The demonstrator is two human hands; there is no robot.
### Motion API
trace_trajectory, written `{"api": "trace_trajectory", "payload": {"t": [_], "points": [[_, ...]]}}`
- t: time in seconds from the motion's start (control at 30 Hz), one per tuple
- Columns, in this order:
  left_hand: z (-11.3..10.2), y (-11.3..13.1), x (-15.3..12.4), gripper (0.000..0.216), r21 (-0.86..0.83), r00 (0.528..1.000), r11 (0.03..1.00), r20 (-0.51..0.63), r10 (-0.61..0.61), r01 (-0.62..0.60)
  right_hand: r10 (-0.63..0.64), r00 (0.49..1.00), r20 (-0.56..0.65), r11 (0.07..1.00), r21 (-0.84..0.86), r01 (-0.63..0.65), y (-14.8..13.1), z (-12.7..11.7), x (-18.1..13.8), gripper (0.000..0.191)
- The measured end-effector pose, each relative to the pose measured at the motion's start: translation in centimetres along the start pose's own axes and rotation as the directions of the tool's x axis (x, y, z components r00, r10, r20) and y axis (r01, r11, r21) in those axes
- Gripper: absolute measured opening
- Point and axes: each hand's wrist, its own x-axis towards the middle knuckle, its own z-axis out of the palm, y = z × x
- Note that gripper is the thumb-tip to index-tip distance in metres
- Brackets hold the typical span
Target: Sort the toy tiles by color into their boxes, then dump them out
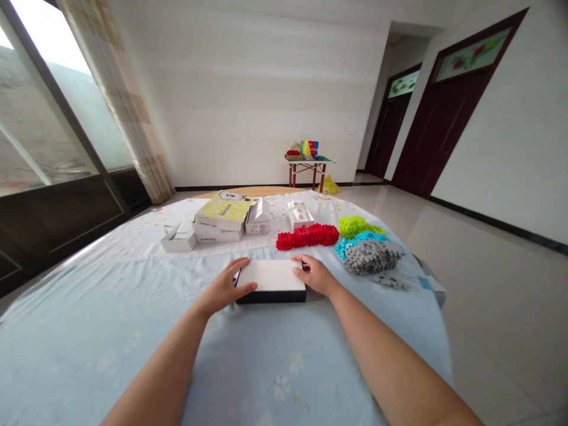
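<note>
A flat box [271, 278] with a white top and black sides lies on the cloth-covered table in front of me. My left hand [228, 284] grips its left end, thumb on the top and fingers along the far left corner. At the right end, my right hand [314, 276] holds the box with its thumb and index finger over the top edge; its other fingers are partly hidden behind the side. Just beyond the box lies a row of red interlocking plastic pieces [308, 235].
Behind stand a yellow-and-white box [224, 210], a small open white box [180, 236], and two more white boxes [258, 216]. To the right are piles of grey pieces [375, 255], blue pieces [350, 245] and lime pieces [355, 225]. A small side table [308, 161] stands by the wall.
</note>
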Motion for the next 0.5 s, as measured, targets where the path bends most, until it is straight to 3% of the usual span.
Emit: {"api": "trace_trajectory", "payload": {"t": [0.5], "points": [[0.16, 0.16, -0.11, 0.061, -0.035, 1.0, 0.999, -0.015, -0.018, 0.018, -0.022, 1.0, -0.011, 1.0, 0.006, 0.022, 0.06, -0.04, 0.04, 0.037]]}}
